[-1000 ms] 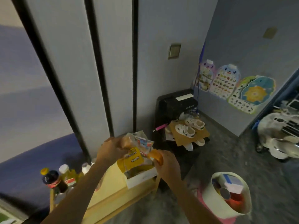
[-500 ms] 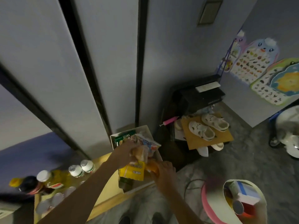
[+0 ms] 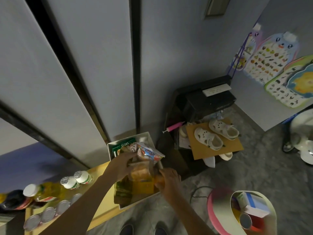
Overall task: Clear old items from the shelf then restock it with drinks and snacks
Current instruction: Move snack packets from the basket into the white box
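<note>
A white box point(image 3: 111, 150) full of snack packets stands on the right end of a low yellow wooden shelf point(image 3: 101, 216). Both hands are inside it. My left hand point(image 3: 122, 164) holds the left side of a clear bread packet point(image 3: 140, 172), and my right hand point(image 3: 166, 180) grips its orange right end. A yellow packet point(image 3: 140, 186) lies under the bread. A colourful pouch point(image 3: 149, 153) and green packets point(image 3: 122, 145) fill the box's far half. Bottles point(image 3: 77, 179) and several cans point(image 3: 49, 213) stand on the shelf's left part.
Grey cabinet doors point(image 3: 84, 65) rise behind the shelf. To the right are a black unit point(image 3: 208, 102), white sandals point(image 3: 208, 140) on cardboard, and a pink-rimmed white bin point(image 3: 221, 209) holding boxes and a can. My shoes point(image 3: 127, 229) show at the bottom edge.
Both hands have lowered the bread packet down into the white box, and my view has tipped downward and closer to the shelf.
</note>
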